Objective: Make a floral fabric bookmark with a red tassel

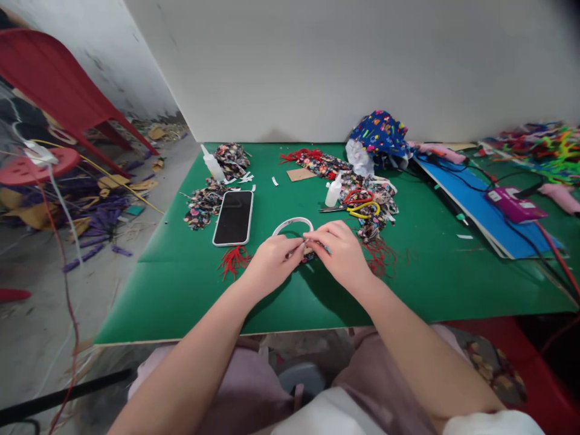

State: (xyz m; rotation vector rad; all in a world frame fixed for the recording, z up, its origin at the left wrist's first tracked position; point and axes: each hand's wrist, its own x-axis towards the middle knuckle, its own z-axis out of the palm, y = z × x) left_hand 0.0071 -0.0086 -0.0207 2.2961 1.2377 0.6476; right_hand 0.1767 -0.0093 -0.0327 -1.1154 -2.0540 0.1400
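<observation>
Left hand (272, 258) and right hand (342, 252) pinch one smooth, curved band (293, 220) — nearby, two plastic bottles (333, 193), one rectangular phone (234, 218).

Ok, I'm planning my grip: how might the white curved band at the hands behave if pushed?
The white curved band is probably springy rather than floppy, since its arc looks even. It seems slim, so likely light. Its surface looks smooth, perhaps slippery.

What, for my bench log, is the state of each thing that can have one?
Left hand: grip closed.
Right hand: grip closed.
White band: curved, held by both.
Phone: face up, screen dark.
Scissors: lying down, blades apparently closed.
Right bottle: upright.
Left bottle: standing, perhaps tilted.
Pink tool: lying down; on or off unclear.
Red chair: upright.
</observation>
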